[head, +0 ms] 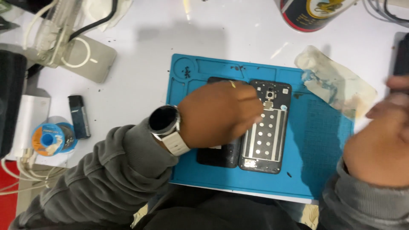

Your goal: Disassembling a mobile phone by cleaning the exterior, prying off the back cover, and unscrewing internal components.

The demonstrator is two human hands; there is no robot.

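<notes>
Phone frame point(266, 127), back cover off and its perforated metal plate showing, lies upright on the blue mat point(324, 140) in front of you, with a second dark phone part point(215, 155) touching its left edge and mostly hidden under your arm. Your left hand point(219, 113) is laid over that dark part, its fingers bent and their tips resting on the upper left of the frame, just beside the small camera module point(270, 93); whether they pinch anything there you cannot tell, since the fingertips are blurred. A watch point(164, 120) with a white strap sits on that wrist, above a grey sleeve. Your right hand point(381, 149) hovers over the right edge of the mat, well apart from the frame, fingers loosely curled and blurred, with nothing visibly held. A stained cloth point(336, 83) lies across the mat's upper right corner. On the white tabletop point(140, 81) to the left you have a solder spool point(53, 138), a small black lighter-shaped block point(79, 116) just beside it, and a grey pad with a white ring point(85, 57) farther back. A round can point(313, 12) stands at the top edge.
</notes>
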